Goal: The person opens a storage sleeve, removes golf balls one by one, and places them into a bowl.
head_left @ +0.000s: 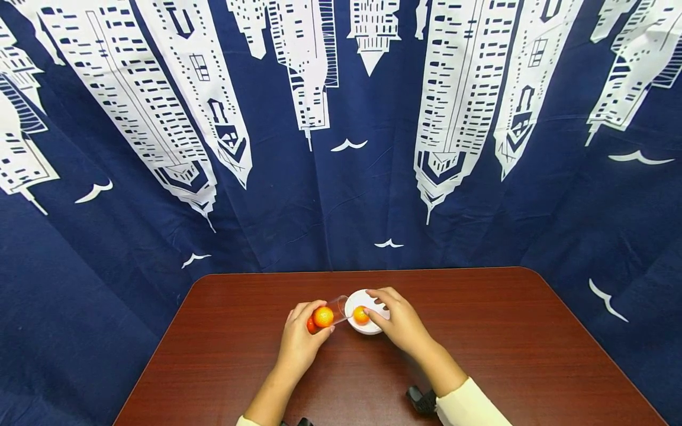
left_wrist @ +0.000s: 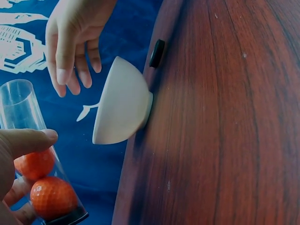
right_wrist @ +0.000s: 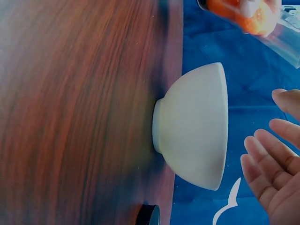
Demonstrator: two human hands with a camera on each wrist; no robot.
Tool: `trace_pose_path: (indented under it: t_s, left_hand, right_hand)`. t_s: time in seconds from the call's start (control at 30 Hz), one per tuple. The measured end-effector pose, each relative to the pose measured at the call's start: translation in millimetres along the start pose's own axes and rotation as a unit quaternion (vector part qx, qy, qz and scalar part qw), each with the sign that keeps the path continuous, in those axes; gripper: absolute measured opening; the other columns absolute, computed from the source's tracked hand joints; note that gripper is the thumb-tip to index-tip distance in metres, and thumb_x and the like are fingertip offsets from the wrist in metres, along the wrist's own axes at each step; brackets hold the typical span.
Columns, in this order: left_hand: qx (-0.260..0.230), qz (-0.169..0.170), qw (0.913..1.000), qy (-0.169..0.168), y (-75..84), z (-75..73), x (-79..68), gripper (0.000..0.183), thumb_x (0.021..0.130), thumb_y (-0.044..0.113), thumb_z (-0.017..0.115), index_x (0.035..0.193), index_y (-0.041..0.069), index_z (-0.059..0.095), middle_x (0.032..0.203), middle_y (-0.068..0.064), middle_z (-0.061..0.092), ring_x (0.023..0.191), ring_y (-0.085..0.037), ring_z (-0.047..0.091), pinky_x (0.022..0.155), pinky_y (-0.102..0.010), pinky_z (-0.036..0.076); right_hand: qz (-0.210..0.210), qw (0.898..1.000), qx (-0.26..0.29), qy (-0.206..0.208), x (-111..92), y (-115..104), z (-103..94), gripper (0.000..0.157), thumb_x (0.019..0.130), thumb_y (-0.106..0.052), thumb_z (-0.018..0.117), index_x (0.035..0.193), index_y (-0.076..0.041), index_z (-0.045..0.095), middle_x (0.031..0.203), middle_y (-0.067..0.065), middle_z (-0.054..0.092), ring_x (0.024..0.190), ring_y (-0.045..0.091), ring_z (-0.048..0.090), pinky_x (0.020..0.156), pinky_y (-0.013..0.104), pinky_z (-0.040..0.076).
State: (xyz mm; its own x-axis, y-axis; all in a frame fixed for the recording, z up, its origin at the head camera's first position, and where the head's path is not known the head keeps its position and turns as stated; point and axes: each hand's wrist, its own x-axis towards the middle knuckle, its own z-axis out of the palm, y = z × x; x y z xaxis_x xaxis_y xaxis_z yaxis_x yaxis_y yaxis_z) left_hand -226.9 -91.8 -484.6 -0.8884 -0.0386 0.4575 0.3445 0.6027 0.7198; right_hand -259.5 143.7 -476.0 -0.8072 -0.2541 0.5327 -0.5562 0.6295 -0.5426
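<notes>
My left hand (head_left: 299, 342) grips a clear plastic tube (left_wrist: 19, 110) with a black end, tilted with its open mouth toward the bowl. Two orange dimpled golf balls (left_wrist: 54, 198) lie inside the tube, near its black end. A white bowl (right_wrist: 199, 126) stands upright on the table, and an orange ball (head_left: 360, 317) shows inside it in the head view. Above the bowl's right side hovers my right hand (head_left: 402, 322), fingers spread and relaxed, holding nothing. Its thumb overlaps the ball in the head view, but both wrist views show the hand above the rim.
A small round black cap (left_wrist: 157, 53) lies on the brown wooden table (head_left: 240, 367) beside the bowl; the right hand hides it from the head view. Behind the table hangs a blue cloth (head_left: 330, 207) printed with white buildings and birds.
</notes>
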Motion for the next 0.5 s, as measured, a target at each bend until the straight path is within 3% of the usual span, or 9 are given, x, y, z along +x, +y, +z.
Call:
trace_pose_path:
  t_s: [0.23, 0.5]
  left_hand:
    - [0.027, 0.024, 0.9993, 0.011, 3.6, -3.3, -0.1, 0.053, 0.07, 0.013, 0.092, 0.118, 0.021, 0.072, 0.115, 0.001, 0.069, 0.106, -0.022, 0.059, 0.091, -0.043, 0.048]
    - [0.067, 0.061, 0.9952, 0.035, 9.3, -7.3, 1.5, 0.055, 0.069, 0.015, 0.093, 0.118, 0.021, 0.072, 0.113, 0.0, 0.069, 0.109, -0.023, 0.059, 0.086, -0.041, 0.043]
  right_hand:
    - [-0.004, 0.999, 0.036, 0.01, -6.1, -7.5, -4.8, 0.044, 0.086, -0.012, 0.079, 0.128, -0.005, 0.067, 0.114, 0.012, 0.069, 0.099, 0.024, 0.069, 0.083, 0.041, 0.059]
    - [0.009, 0.998, 0.062, 0.011, -12.1, -16.7, -11.4, 0.042, 0.087, -0.015, 0.079, 0.127, -0.01, 0.068, 0.114, 0.005, 0.069, 0.096, 0.021, 0.069, 0.076, 0.031, 0.058]
